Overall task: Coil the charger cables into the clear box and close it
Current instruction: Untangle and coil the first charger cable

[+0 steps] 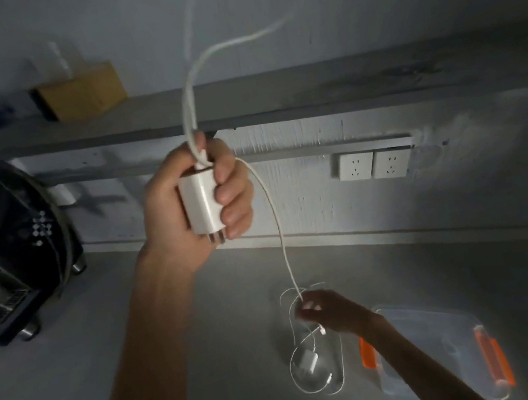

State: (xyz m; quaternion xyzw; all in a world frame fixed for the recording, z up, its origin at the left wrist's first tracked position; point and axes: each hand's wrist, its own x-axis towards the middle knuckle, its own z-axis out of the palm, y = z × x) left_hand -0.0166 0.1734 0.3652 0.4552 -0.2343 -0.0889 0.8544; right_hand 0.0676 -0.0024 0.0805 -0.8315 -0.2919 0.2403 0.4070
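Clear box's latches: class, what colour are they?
Orange latches, best seen in the head view.

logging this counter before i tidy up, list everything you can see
white square charger adapter: one, white, gripped in the raised left hand
long white cable: one as far as shows, white, from the adapter up out of frame and down to the right hand
small white charger with thin cable: one, white, looped loosely on the grey counter
clear plastic box with orange latches: one, clear and orange, counter's right
wall sockets: two, white, back wall
brown box: one, shelf, upper left
black appliance: one, counter's left
left hand: holds the adapter
right hand: pinches the cable
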